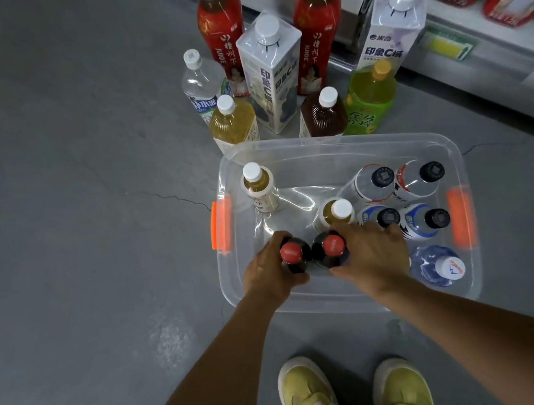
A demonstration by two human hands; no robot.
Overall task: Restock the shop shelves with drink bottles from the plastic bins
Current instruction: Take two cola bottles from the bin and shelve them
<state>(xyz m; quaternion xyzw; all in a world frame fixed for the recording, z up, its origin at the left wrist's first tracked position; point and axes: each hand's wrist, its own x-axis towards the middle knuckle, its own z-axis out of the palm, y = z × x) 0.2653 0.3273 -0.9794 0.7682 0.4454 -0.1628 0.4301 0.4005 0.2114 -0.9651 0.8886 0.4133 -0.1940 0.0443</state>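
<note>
Cola bottles (292, 252) look full: heavy and slick, I reckon. Left grip (266, 272) and right grip (374, 252) each wrap one at the shoulder, under its cap.

Two dark red-capped bottles (291, 251) stand upright together inside the clear plastic bin (335, 141).

Dim, flat light from overhead leaves the grey floor (54, 196) dull, darkest toward nine o'clock. White glare streaks the clear bin (335, 141). Wide-angle distortion bends the shelf (494, 58) at two o'clock; the orange handle (461, 221) at three o'clock is blurred.
</note>
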